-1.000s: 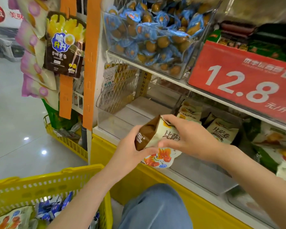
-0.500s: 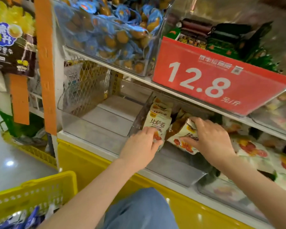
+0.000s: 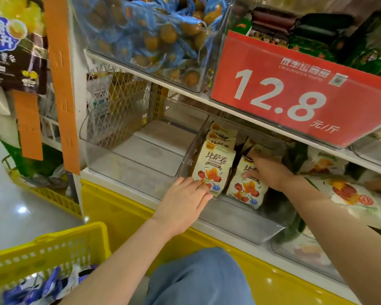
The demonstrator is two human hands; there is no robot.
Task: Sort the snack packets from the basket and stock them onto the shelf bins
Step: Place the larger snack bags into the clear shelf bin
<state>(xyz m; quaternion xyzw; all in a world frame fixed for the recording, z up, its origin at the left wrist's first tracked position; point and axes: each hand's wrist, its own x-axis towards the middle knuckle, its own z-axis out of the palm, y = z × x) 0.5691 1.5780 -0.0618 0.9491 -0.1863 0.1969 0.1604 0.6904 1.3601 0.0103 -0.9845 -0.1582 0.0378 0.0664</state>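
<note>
In the head view, both hands are inside the clear middle bin (image 3: 240, 225) on the lower shelf, under the red 12.8 price sign (image 3: 295, 93). The left hand (image 3: 183, 208) lies flat and open, fingertips pressing the lower front of the front cream packet (image 3: 215, 167), which stands upright at the head of a row of the same packets along the bin's left wall. The right hand (image 3: 267, 172) is laid over the top of a second cream packet (image 3: 246, 190) just beside the first, fingers spread on it, not pinching; whether the thumb hooks behind it I cannot tell. So the step in hand looks like seating and squaring packets in their bin, not picking. The bin to the left (image 3: 141, 150) holds nothing visible. The yellow basket (image 3: 53, 249) sits at lower left, with blue-wrapped packets (image 3: 42, 289) in it. The next move, as I judge it, calls for letting go once both packets stand steady, then reaching back to the basket; the blue ones appear to match the blue-wrapped snacks in the upper-shelf bin (image 3: 154, 36), so they likely belong there
</note>
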